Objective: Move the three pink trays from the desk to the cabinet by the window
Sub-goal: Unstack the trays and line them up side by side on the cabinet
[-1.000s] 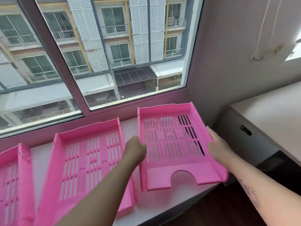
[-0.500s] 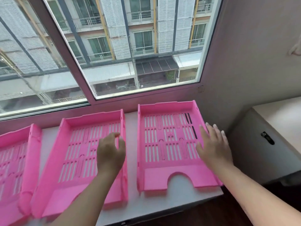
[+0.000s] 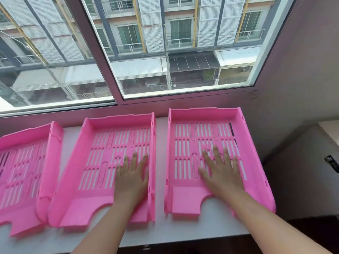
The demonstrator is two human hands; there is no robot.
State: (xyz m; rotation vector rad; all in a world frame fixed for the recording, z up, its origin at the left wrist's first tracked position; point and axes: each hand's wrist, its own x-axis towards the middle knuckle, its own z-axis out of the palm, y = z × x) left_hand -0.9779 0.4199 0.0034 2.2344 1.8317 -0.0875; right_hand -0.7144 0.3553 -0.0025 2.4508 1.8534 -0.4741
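Three pink trays lie side by side on the cabinet top (image 3: 161, 233) below the window (image 3: 165, 52). My left hand (image 3: 131, 177) rests flat, fingers spread, in the middle tray (image 3: 88, 167); my right hand (image 3: 221, 172) likewise in the right tray (image 3: 185, 136). The left tray (image 3: 23, 162) lies untouched.

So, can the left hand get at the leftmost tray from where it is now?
Probably yes. The left hand lies flat and open over the middle tray, holding nothing, and the leftmost tray sits right beside that one on the cabinet top. Nothing stands between them, though its far left end is out of frame.
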